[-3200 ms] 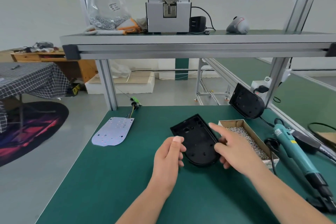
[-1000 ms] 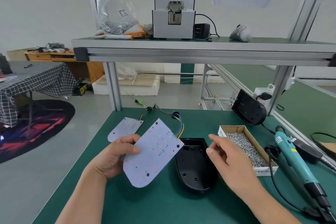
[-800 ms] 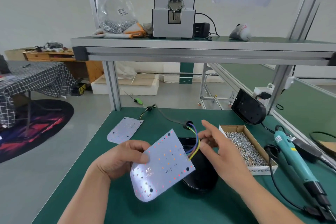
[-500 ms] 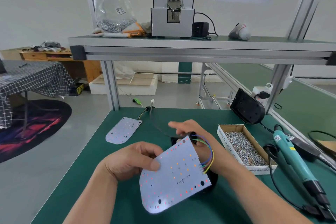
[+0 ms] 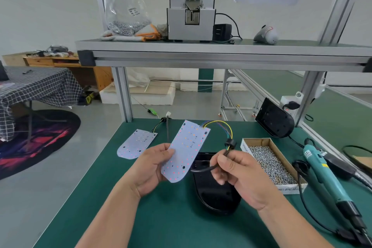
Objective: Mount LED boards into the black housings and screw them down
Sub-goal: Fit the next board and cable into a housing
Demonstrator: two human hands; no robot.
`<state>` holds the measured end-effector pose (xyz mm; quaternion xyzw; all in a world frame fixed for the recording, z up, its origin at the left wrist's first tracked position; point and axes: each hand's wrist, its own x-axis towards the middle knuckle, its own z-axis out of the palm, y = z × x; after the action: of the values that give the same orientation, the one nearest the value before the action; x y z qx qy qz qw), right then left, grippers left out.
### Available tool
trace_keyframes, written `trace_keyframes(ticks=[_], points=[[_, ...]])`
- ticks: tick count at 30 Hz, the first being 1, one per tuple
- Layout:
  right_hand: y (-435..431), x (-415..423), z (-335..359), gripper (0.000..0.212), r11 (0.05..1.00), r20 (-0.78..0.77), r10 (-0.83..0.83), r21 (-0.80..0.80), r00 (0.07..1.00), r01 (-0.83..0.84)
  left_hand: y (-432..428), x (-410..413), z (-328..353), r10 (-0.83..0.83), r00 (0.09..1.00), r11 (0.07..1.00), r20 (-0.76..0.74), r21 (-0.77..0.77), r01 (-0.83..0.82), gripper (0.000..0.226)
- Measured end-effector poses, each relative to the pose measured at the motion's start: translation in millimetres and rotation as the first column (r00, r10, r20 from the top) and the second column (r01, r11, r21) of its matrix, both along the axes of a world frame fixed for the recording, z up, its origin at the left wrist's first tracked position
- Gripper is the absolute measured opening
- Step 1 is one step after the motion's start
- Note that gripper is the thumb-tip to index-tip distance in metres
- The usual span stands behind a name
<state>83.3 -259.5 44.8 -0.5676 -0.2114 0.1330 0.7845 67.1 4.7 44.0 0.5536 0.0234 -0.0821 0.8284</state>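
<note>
My left hand point(image 5: 150, 169) grips a white LED board point(image 5: 187, 151) by its left edge and holds it tilted above the green mat. Coloured wires point(image 5: 220, 125) arc from the board's top down through a black grommet point(image 5: 230, 144) into a black cable point(image 5: 203, 169), which my right hand point(image 5: 239, 175) pinches. An open black housing point(image 5: 215, 195) lies on the mat beneath both hands, partly hidden. A second LED board point(image 5: 136, 143) lies flat to the left. Another black housing point(image 5: 274, 119) leans against the frame post at the right.
A cardboard box of screws point(image 5: 269, 164) sits right of the housing. A teal electric screwdriver point(image 5: 326, 175) with its cord lies at the right edge. An aluminium shelf point(image 5: 221, 54) spans overhead, carrying a screw feeder point(image 5: 191, 11) and a bag of screws point(image 5: 125, 12).
My left hand has turned the board from lying over the housing to upright with the wires at the top. My right hand has come out from behind it and closed on the cable.
</note>
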Motion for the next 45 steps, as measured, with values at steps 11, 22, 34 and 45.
trace_keyframes(ticks=[11,22,34,45], points=[[-26,35,4,0.026,0.844,0.057,-0.462,-0.278,0.885,0.459,0,-4,5,-0.012,1.0,0.989,0.006,0.145,0.01,0.029],[32,88,25,0.049,0.479,0.584,0.236,-0.765,0.776,0.431,1,-13,10,-0.257,0.966,0.961,0.04,0.113,0.251,0.034],[32,136,3,0.009,0.035,0.679,0.298,-0.71,0.671,0.703,14,-4,6,-0.069,0.992,0.998,0.108,0.014,0.068,0.032],[-6,87,41,0.014,0.33,0.797,-0.179,-0.503,0.576,0.799,-7,9,-5,0.221,0.97,0.967,0.103,-0.155,-0.204,0.02]])
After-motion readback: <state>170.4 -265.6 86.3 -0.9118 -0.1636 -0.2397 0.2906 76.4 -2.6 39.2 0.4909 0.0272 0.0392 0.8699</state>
